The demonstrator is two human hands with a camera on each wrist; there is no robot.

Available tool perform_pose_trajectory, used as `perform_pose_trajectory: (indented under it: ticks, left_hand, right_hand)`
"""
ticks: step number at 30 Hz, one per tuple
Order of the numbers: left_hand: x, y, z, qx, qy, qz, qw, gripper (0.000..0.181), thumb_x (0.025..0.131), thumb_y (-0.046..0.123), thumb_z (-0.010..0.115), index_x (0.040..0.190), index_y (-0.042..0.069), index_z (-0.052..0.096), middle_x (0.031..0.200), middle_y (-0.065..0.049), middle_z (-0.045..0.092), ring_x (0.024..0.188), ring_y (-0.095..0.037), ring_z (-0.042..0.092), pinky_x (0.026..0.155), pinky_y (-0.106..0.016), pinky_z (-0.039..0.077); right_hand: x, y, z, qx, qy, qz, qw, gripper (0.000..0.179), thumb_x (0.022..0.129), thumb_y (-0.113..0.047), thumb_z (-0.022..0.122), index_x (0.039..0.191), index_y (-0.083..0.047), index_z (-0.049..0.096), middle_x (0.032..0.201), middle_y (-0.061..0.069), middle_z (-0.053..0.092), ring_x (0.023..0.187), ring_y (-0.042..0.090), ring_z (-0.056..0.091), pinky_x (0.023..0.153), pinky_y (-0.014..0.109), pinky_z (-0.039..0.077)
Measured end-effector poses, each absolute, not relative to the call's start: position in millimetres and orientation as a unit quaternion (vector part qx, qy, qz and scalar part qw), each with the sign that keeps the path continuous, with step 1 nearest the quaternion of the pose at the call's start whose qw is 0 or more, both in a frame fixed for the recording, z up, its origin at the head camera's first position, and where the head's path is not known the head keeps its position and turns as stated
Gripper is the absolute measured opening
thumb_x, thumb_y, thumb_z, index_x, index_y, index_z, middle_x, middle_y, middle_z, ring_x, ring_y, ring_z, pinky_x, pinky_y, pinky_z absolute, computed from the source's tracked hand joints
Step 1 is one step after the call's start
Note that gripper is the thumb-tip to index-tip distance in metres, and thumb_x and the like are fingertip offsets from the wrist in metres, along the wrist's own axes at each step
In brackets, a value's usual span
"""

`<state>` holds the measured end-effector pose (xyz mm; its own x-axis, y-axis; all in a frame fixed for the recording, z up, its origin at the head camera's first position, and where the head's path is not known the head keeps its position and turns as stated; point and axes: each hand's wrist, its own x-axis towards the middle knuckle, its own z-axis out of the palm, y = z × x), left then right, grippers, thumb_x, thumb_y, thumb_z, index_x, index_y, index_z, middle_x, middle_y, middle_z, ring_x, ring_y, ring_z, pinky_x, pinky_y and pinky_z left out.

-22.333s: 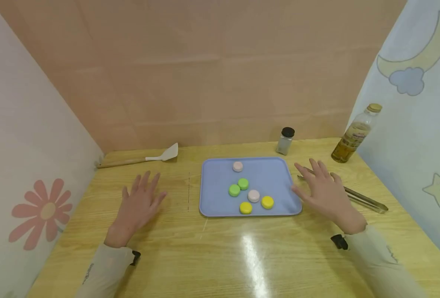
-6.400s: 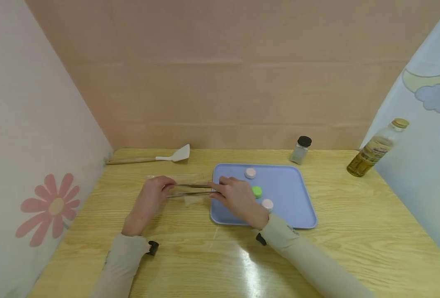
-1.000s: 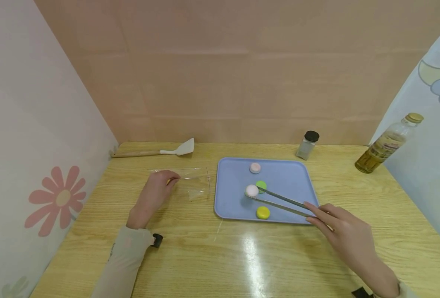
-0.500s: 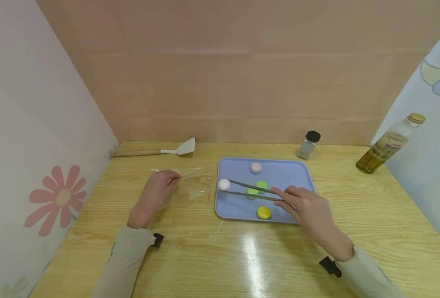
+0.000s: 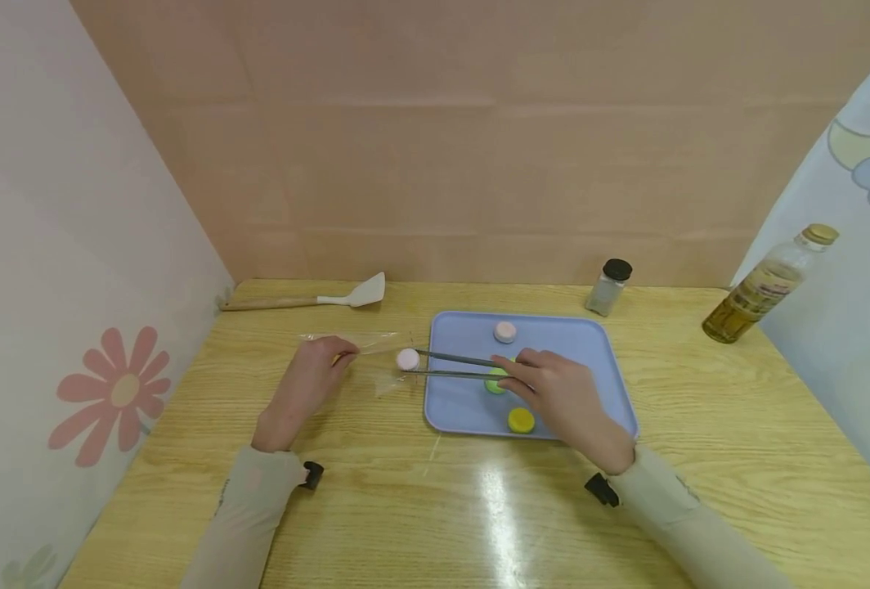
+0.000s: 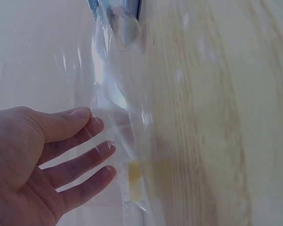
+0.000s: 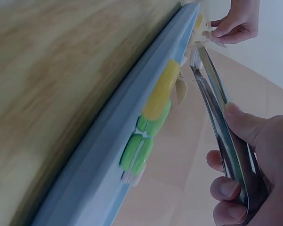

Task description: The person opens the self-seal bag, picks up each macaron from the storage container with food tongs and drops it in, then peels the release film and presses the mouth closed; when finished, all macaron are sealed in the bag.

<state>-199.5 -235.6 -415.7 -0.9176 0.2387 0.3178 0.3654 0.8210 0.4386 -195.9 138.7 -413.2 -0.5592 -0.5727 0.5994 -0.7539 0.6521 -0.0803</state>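
Observation:
My left hand pinches the upper edge of a clear plastic bag between thumb and index finger, left of the tray. A yellow macaron shows through the film in the left wrist view. My right hand grips metal tongs, which reach left across the tray. Between the tong tips is a pale pink macaron, at the bag's right end. On the blue tray lie another pale pink macaron, a yellow macaron and two green macarons, partly covered by tongs and hand in the head view.
Behind the bag lies a spatula with a wooden handle. A black-lidded jar stands behind the tray, and an oil bottle stands at the back right. Walls border the wooden table at the back and both sides.
My right hand has moved left, and the tongs have carried the pale pink macaron from above the tray to the bag's right end. My left hand stays in place.

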Motion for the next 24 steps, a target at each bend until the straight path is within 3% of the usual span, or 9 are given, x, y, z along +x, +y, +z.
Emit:
perform_pose_trajectory:
  ticks: [9, 24]
  left_hand:
    - [-201, -236, -417, -0.158, -0.945, -0.254, 0.129, 0.013, 0.092, -0.002, 0.072, 0.104, -0.003, 0.076, 0.103, -0.016, 0.074, 0.094, -0.031, 0.071, 0.08, -0.044, 0.059]
    - [-199, -236, -413, -0.16, -0.941, -0.27, 0.124, 0.014, 0.093, 0.0, 0.071, 0.106, -0.004, 0.076, 0.103, -0.016, 0.073, 0.093, -0.031, 0.07, 0.079, -0.044, 0.058]
  right_hand:
    - [-204, 117, -412, 0.384, -0.881, 0.163, 0.225, 0.034, 0.089, -0.025, 0.08, 0.122, -0.02, 0.076, 0.086, -0.009, 0.065, 0.062, 0.004, 0.045, 0.049, 0.019, 0.038]
    - [-222, 77, -416, 0.426, -0.868, 0.155, 0.201, 0.034, 0.09, -0.029, 0.078, 0.123, -0.022, 0.076, 0.084, -0.01, 0.06, 0.06, 0.002, 0.044, 0.047, 0.019, 0.035]
